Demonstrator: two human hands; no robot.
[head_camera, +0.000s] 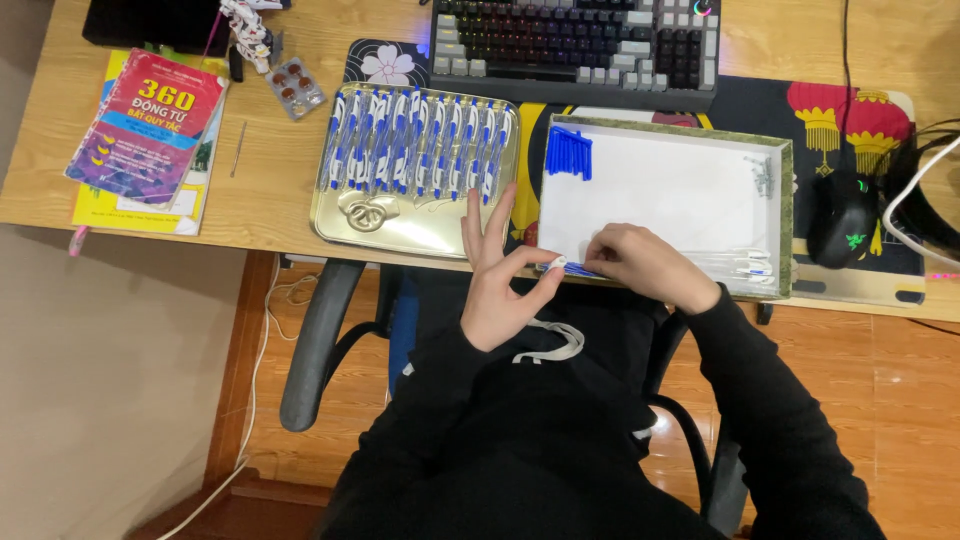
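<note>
Pen (558, 264), white with a blue part, sits at the near edge of the desk, pinched at its tip between thumb and forefinger of the left hand (497, 290); the other three fingers are spread upward. Right hand (640, 262) is curled over the pen's far end, fingers together, at the front wall of the white box (680, 190); what it grips is hidden, probably the barrel.

Risks, as judged:
- Pen is held over the desk edge; a slip of the light pinch would likely drop a part into the lap or onto the floor.
- Left elbow is close to the gold tray (340, 225) of finished pens (415, 145); a nudge could scatter the row.
- Blue caps (569, 152) lie loose in the box corner; jolting the box would spill them.
</note>
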